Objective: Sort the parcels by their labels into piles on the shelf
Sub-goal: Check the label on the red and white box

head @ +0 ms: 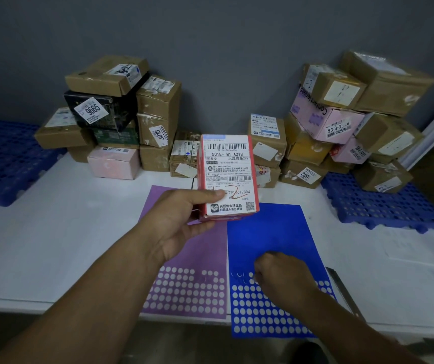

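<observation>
1. Head view: the red parcel (227, 177) is held up off the tabletop (53, 232), above the far ends of two dot sheets. Its white label (228, 164) faces the camera and reads "501E- M1 A21B", with a red pen stroke lower down.
2. The left hand (184, 219) grips the parcel at its lower left edge, thumb across the label and fingers behind. The right hand (281, 274) rests on the blue sheet (271, 232) with its fingers curled onto the dot rows. I cannot tell whether it pinches a dot.
3. Progress, as a judgement: sorting looks well under way. The left pile (158, 101) and the right pile (326, 122) already stand against the wall (210, 48). This parcel is not yet placed. No unsorted heap shows, so what is left cannot be told.
4. Both the blue sheet and the purple sheet (202, 253) beside it have gaps in their dot rows, so some dots seem used.
5. A few low boxes (268, 143) sit between the piles, right behind the held parcel. Which pile they belong to is unclear.
6. A blue pallet (0, 158) lies at the left and another pallet (373, 206) at the right, under part of the right pile.
7. The right pile's upper boxes sit tilted, so adding one there may unsettle it.
</observation>
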